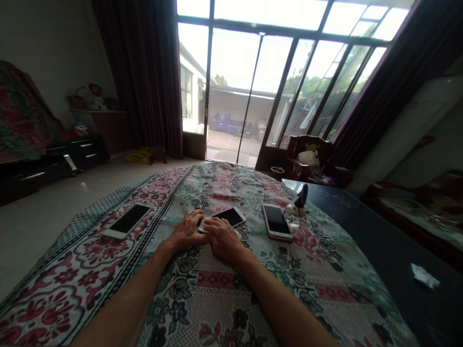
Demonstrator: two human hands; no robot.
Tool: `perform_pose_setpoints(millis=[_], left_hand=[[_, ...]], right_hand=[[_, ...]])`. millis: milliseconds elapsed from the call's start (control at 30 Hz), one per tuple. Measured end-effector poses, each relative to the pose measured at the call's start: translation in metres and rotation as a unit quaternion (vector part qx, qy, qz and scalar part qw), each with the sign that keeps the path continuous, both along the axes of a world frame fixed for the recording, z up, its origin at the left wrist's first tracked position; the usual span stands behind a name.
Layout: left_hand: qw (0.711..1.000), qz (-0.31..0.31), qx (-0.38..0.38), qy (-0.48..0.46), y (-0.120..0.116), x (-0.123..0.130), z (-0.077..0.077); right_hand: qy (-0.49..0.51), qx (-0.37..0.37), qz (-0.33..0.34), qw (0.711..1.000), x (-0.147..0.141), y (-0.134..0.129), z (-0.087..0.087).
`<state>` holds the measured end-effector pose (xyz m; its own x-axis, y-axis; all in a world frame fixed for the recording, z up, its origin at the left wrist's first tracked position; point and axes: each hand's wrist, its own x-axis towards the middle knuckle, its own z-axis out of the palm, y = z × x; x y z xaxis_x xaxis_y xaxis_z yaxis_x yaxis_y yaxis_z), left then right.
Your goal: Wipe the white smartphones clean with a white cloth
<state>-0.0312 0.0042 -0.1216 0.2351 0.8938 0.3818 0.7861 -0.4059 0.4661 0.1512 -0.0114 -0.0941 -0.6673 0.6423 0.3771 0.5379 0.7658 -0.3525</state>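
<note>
A white smartphone lies face up on the floral cloth, its near end covered by both my hands. My left hand and my right hand meet there, fingers curled over the phone's end. To the left lies a second phone with a dark screen. A third phone with a pinkish rim rests to the right, next to a small glass ornament with a dark top.
The cloth partly covers a dark table, with a crumpled white tissue on the bare part. A red wooden chair stands beyond it, before glass doors. A dark low cabinet lines the left wall.
</note>
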Motion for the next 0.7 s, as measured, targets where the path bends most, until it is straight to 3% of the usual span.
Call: perform_pose_setpoints(millis=[167,400,700], left_hand=[[1.0,-0.002,-0.013,0.005,0.001,-0.002,0.0],[0.999,0.005,-0.032,0.021,0.0,0.0,0.005],[0.999,0.003,-0.03,0.014,0.0,-0.001,0.004]], right_hand=[[-0.002,-0.006,-0.051,0.999,0.007,0.01,-0.001],[-0.008,-0.015,-0.202,0.979,0.025,0.03,-0.002],[-0.011,-0.015,-0.269,0.963,0.04,0.046,-0.012]])
